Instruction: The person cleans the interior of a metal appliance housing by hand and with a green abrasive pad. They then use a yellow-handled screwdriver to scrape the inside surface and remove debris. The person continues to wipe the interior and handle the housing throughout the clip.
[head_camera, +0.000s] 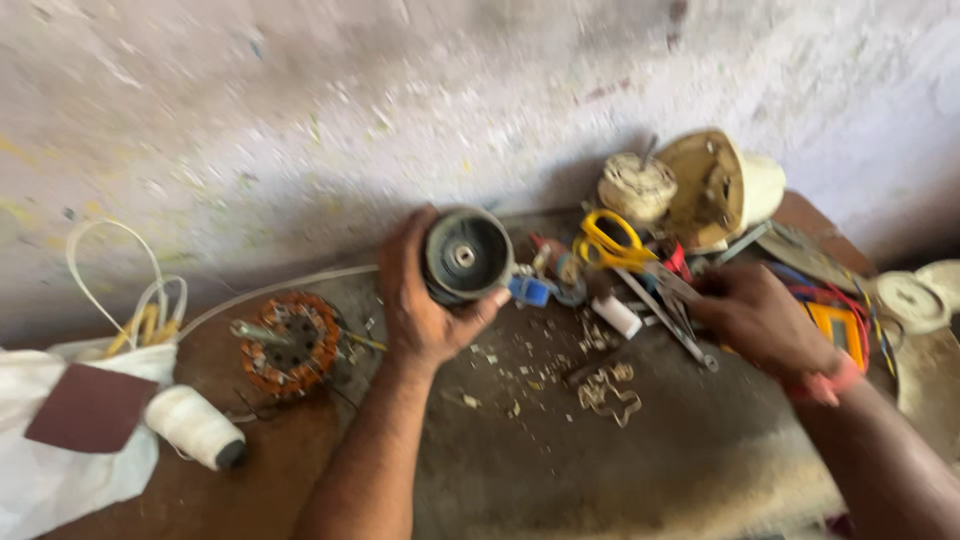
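Left hand (425, 300) clamped around round grey motor housing (466, 255), raised above worktop (520, 450), open face tilted toward camera for viewing. Right hand (760, 320) reaches into tool clutter by yellow scissors (612, 240); grip unclear, blurred.

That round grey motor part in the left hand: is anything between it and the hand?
Nothing visible. The left hand grips the round grey motor part directly, fingers wrapped around its rim, held above the workbench. The right hand is apart, among the tools beside the yellow-handled scissors.
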